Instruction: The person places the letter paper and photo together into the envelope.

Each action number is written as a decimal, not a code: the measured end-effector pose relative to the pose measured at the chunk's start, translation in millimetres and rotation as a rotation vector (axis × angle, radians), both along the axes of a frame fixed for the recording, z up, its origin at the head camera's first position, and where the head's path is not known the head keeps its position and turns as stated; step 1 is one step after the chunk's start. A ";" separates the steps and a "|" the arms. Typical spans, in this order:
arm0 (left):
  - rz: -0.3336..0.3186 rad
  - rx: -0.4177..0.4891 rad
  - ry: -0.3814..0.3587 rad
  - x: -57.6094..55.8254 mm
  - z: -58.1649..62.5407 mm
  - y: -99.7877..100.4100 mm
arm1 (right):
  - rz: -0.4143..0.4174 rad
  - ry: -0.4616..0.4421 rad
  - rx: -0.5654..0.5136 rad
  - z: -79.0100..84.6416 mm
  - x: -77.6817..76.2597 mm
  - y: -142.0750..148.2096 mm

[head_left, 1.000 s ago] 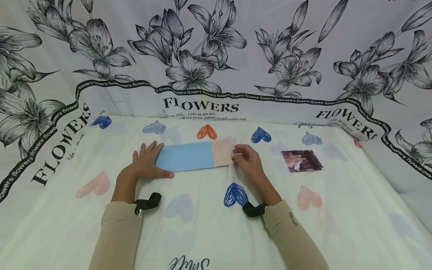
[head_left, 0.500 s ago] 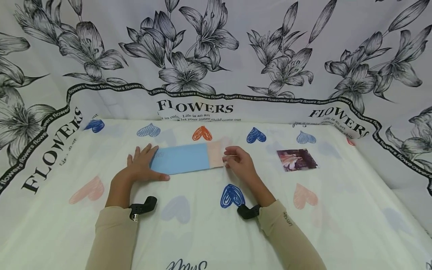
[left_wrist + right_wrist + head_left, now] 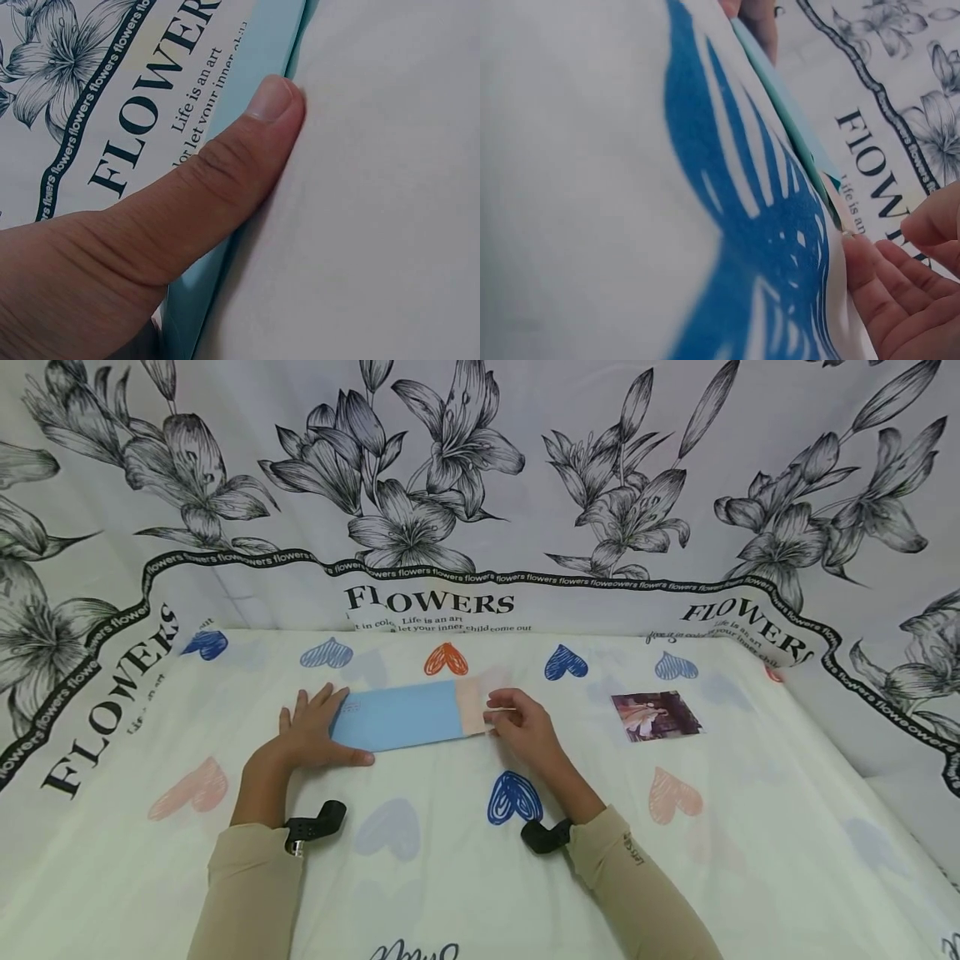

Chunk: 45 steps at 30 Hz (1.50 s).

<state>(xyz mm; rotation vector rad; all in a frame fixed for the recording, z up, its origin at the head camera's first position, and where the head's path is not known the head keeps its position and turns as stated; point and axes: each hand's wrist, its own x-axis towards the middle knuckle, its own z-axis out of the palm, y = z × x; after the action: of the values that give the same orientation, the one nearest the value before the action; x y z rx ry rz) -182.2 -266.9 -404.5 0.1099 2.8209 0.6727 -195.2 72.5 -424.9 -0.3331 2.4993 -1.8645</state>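
A light blue envelope (image 3: pixel 397 717) lies flat on the cloth, and a peach card (image 3: pixel 471 706) sticks out of its right end. My left hand (image 3: pixel 307 731) presses on the envelope's left end with fingers spread and the thumb along its near edge. In the left wrist view the straight thumb (image 3: pixel 217 172) lies across the envelope's edge (image 3: pixel 281 37). My right hand (image 3: pixel 525 727) has curled fingers at the card's outer edge. The right wrist view shows a fingertip (image 3: pixel 857 251) right at the corner of the card (image 3: pixel 838 202); the part inside the envelope is hidden.
A small picture card (image 3: pixel 657 717) lies on the cloth to the right. The white tablecloth (image 3: pixel 450 877) has printed hearts, and a flower-printed curtain (image 3: pixel 525 543) hangs behind it. Black wrist cameras sit on both wrists.
The peach card has slid further left into the envelope, with less of it showing. My right hand has moved left with it, while the left hand stays on the envelope. The head view has shifted slightly.
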 end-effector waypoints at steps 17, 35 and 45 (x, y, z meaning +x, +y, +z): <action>-0.001 -0.006 0.012 1.0 -3.3 0.8 | 0.073 0.107 0.026 -2.5 5.9 -5.9; 0.007 0.011 0.027 2.0 -2.8 2.5 | 0.269 0.104 0.073 -2.3 11.9 -12.9; 0.006 -0.003 0.020 2.2 -3.4 2.0 | 0.353 0.025 0.050 3.2 18.0 -18.6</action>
<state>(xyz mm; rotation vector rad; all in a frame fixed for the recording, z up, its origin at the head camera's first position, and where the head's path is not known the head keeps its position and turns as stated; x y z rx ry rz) -180.0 -264.9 -407.9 0.1090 2.8428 0.6716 -177.2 53.9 -421.7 -0.7439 2.3075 -1.6654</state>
